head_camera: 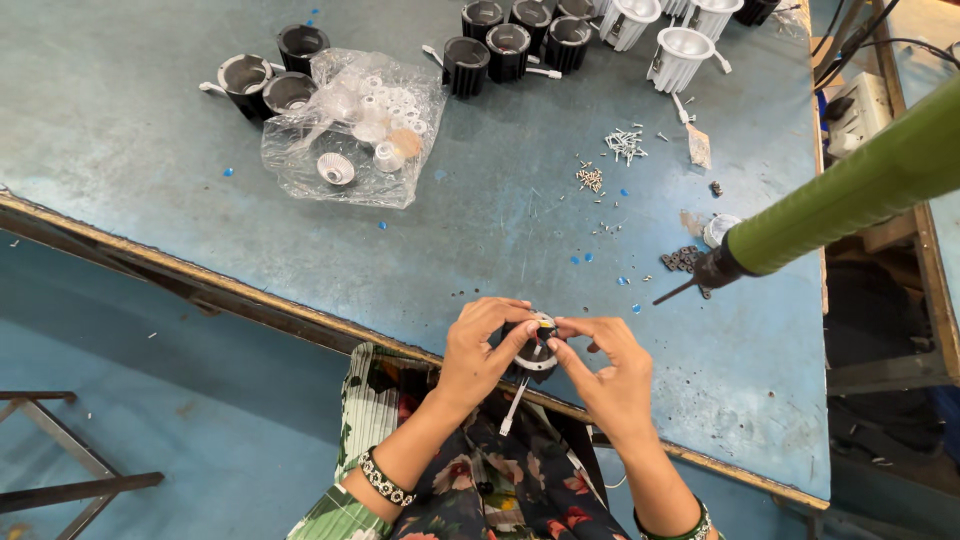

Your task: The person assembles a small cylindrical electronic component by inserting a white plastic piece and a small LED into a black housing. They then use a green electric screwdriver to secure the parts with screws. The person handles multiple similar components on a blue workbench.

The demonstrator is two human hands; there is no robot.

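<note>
Both my hands meet at the near edge of the blue table [480, 230]. My left hand [482, 345] grips a small black round lamp housing [536, 352] with a white ring, held above my lap. My right hand [610, 365] pinches at the top of the same housing with thumb and forefinger. A thin white wire [513, 408] hangs down from the housing. Whatever tiny part sits under my right fingertips is hidden.
A green-handled powered screwdriver [840, 205] hangs at the right, tip pointing down-left. Loose screws [625, 145] and dark nuts [683, 260] lie mid-table. A clear bag of reflectors [350, 130], black housings [510, 45] and white housings [680, 50] stand at the back.
</note>
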